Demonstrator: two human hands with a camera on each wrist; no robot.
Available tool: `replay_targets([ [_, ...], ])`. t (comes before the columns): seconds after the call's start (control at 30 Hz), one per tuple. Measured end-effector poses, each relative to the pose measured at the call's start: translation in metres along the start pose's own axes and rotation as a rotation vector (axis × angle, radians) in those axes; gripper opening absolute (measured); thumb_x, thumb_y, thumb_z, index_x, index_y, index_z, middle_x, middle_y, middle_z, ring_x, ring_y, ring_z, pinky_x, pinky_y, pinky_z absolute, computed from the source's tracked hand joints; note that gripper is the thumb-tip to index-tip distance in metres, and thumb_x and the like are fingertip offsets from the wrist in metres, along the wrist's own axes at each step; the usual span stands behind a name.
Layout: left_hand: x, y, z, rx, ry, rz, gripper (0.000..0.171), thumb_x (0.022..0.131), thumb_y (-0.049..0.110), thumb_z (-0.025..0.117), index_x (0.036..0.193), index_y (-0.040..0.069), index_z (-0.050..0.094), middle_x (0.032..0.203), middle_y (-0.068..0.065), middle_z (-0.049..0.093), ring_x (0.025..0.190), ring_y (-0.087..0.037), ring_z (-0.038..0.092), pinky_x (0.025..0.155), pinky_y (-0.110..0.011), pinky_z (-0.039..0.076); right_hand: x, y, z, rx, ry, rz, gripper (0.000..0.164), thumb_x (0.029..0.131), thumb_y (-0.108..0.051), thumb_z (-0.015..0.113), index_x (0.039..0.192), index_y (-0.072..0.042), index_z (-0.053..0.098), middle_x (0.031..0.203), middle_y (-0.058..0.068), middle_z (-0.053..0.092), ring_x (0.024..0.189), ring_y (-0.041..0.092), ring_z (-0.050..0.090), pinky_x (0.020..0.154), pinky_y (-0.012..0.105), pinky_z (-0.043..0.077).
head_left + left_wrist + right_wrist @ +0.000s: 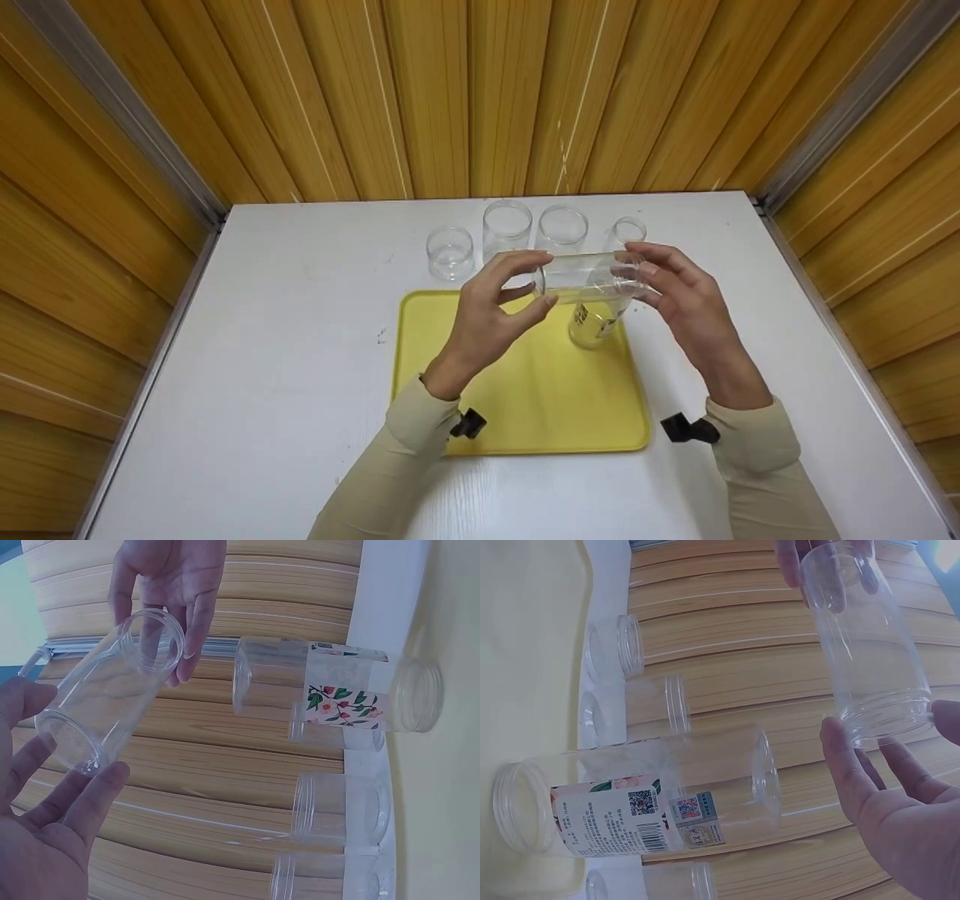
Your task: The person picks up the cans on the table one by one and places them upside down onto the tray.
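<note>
A clear, unlabelled jar [574, 276] is held on its side above the tray. My left hand [491, 304] grips its base end between thumb and fingers, and my right hand [690, 304] pinches the threaded mouth end. In the right wrist view the jar's threads [889, 712] show beside the right thumb and fingertips. Below it, a taller clear jar with a flowered label [349, 705] stands upside down, its threaded mouth on the yellow tray [540, 412]. The label's other side carries printed text and codes [619, 810].
Behind the tray, several clear jars stand on the white table [285, 337]: a short one [450, 259], two wider ones [508, 225] and a narrow one [628, 231] at right. Wood-patterned panels [465, 97] enclose the back and sides.
</note>
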State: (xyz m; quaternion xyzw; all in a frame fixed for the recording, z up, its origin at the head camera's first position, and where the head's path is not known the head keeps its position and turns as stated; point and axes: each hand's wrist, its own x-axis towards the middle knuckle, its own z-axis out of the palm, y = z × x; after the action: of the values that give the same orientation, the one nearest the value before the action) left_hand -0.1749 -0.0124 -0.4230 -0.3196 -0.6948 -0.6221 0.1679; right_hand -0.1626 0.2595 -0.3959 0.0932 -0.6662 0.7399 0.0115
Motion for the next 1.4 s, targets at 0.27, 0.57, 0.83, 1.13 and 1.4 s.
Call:
replay_targets([
  [0.27, 0.001, 0.001, -0.006, -0.013, 0.025, -0.014, 0.04, 0.094, 0.008, 0.081, 0.132, 0.004, 0.07, 0.134, -0.008, 0.067, 0.123, -0.021, 0.066, 0.092, -0.035, 0.06, 0.0, 0.003, -0.006, -0.041, 0.035, -0.014, 0.038, 0.112, -0.013, 0.054, 0.145, 0.006, 0.056, 0.143, 0.019, 0.055, 0.126, 0.029, 0.061, 0.1, 0.034, 0.055],
  [0.57, -0.002, -0.001, -0.012, 0.0, 0.034, -0.011, 0.039, 0.095, 0.008, 0.08, 0.132, 0.004, 0.07, 0.134, -0.008, 0.067, 0.125, -0.021, 0.066, 0.093, -0.036, 0.06, 0.001, 0.006, -0.012, -0.098, 0.043, -0.045, 0.042, 0.112, -0.018, 0.056, 0.145, 0.008, 0.053, 0.142, 0.02, 0.055, 0.129, 0.031, 0.059, 0.1, 0.035, 0.056],
  [0.83, -0.002, -0.002, -0.017, 0.013, 0.04, -0.008, 0.04, 0.095, 0.007, 0.081, 0.133, 0.004, 0.07, 0.135, -0.007, 0.067, 0.125, -0.02, 0.066, 0.092, -0.036, 0.06, 0.001, 0.007, -0.018, -0.136, 0.067, -0.038, 0.043, 0.111, -0.021, 0.058, 0.144, 0.007, 0.055, 0.141, 0.018, 0.057, 0.127, 0.027, 0.061, 0.099, 0.033, 0.056],
  [1.13, -0.005, -0.002, -0.025, 0.036, 0.048, -0.015, 0.04, 0.095, 0.009, 0.081, 0.133, 0.004, 0.07, 0.135, -0.008, 0.066, 0.124, -0.02, 0.066, 0.092, -0.036, 0.06, 0.002, 0.012, -0.025, -0.204, 0.09, -0.034, 0.045, 0.11, -0.023, 0.06, 0.145, 0.005, 0.056, 0.14, 0.017, 0.058, 0.128, 0.028, 0.061, 0.098, 0.03, 0.056],
  [1.4, -0.009, -0.005, -0.03, 0.072, 0.064, -0.02, 0.04, 0.095, 0.01, 0.082, 0.133, 0.005, 0.07, 0.134, -0.006, 0.067, 0.121, -0.021, 0.067, 0.091, -0.035, 0.06, 0.003, 0.016, -0.031, -0.207, 0.113, -0.005, 0.046, 0.109, -0.023, 0.063, 0.144, 0.004, 0.056, 0.139, 0.016, 0.059, 0.126, 0.024, 0.063, 0.097, 0.029, 0.056],
])
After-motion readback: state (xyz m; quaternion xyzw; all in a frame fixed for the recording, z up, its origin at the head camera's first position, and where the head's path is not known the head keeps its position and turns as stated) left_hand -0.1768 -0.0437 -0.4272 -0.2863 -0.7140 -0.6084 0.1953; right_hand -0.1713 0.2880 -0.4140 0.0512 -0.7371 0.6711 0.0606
